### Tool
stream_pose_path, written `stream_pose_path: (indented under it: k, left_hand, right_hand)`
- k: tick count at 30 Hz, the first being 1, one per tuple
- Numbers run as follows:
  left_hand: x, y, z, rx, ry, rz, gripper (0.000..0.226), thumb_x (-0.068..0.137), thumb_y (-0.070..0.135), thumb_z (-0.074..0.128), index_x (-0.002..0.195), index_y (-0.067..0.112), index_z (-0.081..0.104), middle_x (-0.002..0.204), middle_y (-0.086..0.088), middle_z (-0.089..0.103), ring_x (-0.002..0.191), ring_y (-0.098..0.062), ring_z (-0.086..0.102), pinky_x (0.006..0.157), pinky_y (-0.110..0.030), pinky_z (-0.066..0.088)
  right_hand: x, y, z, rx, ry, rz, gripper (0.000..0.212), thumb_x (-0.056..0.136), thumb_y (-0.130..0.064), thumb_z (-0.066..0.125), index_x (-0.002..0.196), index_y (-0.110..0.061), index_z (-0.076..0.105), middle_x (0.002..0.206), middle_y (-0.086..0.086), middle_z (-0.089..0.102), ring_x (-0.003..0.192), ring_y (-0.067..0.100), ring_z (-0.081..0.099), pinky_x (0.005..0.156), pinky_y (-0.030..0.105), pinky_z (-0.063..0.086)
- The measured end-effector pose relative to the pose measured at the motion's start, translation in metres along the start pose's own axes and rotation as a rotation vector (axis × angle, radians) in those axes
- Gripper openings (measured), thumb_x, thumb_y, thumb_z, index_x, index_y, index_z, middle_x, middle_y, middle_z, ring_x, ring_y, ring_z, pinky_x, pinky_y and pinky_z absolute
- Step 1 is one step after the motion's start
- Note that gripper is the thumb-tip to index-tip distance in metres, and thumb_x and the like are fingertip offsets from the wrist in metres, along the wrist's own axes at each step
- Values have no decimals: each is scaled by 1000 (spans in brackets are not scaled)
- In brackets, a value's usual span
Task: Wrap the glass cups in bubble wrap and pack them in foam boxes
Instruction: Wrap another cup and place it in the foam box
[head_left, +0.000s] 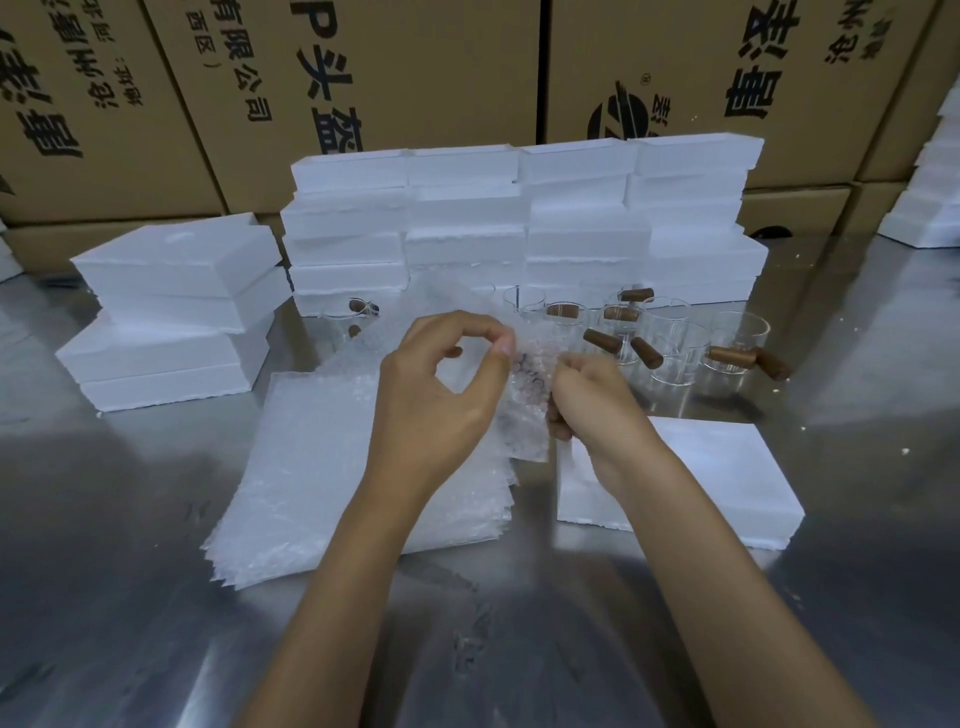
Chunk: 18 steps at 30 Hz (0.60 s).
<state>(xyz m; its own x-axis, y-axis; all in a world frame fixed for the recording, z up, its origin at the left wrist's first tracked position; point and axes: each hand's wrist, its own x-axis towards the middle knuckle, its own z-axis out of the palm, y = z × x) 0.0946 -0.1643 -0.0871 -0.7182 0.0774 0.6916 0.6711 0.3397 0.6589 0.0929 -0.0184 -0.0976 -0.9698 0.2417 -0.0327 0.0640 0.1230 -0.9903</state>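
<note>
The person is in the wrapping step: both hands work a sheet of bubble wrap (524, 374) held up above the worktop (130, 571), and something dark and rounded shows dimly through the film between them, most likely a glass cup already bundled inside (the plastic blurs it too much to be sure). The left hand (441, 384) pinches the upper edge of the sheet between thumb and forefinger, its grip closed on the film; the right hand (587, 400) has its fingers curled round the lower side of the bundle, so that grip is closed on the wrap as well. Under the hands lies a stack of bubble-wrap sheets (311, 467), and just beside it, on the person's right, sits a single foam box (727, 467). The unwrapped glass cups with brown handles (675, 338) stand in a cluster behind, in front of the stacked foam boxes (519, 228). By this reading, the next move calls for folding the loose edge over and tucking it tight without squeezing the glass, then carrying the bundle to the near foam box.
</note>
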Motion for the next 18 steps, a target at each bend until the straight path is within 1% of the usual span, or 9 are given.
stream_pose_path:
  k: [3,6,8,9,10,11,13,16,18]
  left_hand:
    - [3,0,-4,-99,94,-26,20,96,9,61,105,27,64,109,16,67,104,-5,63,81,-17,51]
    - [7,-2,-9,-173,89,-101,31,95,1,60,105,30,61,116,11,63,99,-9,63,68,-22,57]
    - [7,-3,-11,-177,49,-116,30,93,1,64,102,30,62,112,10,64,96,-9,64,62,-23,57]
    - [7,-3,-10,-164,32,-111,28,92,2,65,101,29,63,107,11,65,95,-7,65,62,-24,58]
    - [6,-2,-9,-156,15,-103,26,92,4,66,100,28,65,102,14,66,94,-6,65,64,-28,59]
    - [5,-1,-7,-161,1,-99,24,91,4,67,100,26,66,97,15,67,92,-5,65,68,-31,60]
    - [3,1,-4,-194,-27,-103,21,90,3,68,99,22,67,91,14,68,88,-5,65,72,-35,60]
    - [3,2,-1,-263,-28,-132,25,88,0,65,100,22,67,87,5,69,81,-12,67,60,-32,57]
    - [3,2,-1,-300,65,-157,27,88,0,60,103,22,65,88,1,68,77,-15,67,55,-26,52]
  right_hand:
    - [-2,-2,1,141,-70,104,35,96,1,33,65,-13,44,39,-6,40,35,9,36,37,15,26]
    - [1,-2,0,343,-122,199,31,101,-3,40,75,-10,56,48,-1,43,38,9,38,36,19,29]
    - [4,-1,2,467,-165,221,24,103,-5,43,99,-4,66,72,9,52,61,20,49,53,24,39]
    - [5,0,3,531,-176,231,28,103,-4,40,115,0,65,86,12,57,77,26,52,65,28,43]
    - [4,1,4,599,-194,239,31,103,-3,39,124,0,63,98,15,63,89,28,58,75,30,47]
    - [3,1,6,653,-232,228,30,102,-4,43,125,0,63,108,16,69,97,27,65,82,32,53]
    - [1,3,9,691,-333,178,29,98,-11,56,123,0,64,119,16,69,105,25,68,90,35,57]
    - [0,2,9,666,-389,116,42,90,-15,64,128,2,61,128,19,64,116,28,63,104,43,49]
    - [-1,2,8,646,-406,113,43,95,-16,59,134,1,57,132,20,62,118,31,61,107,47,45]
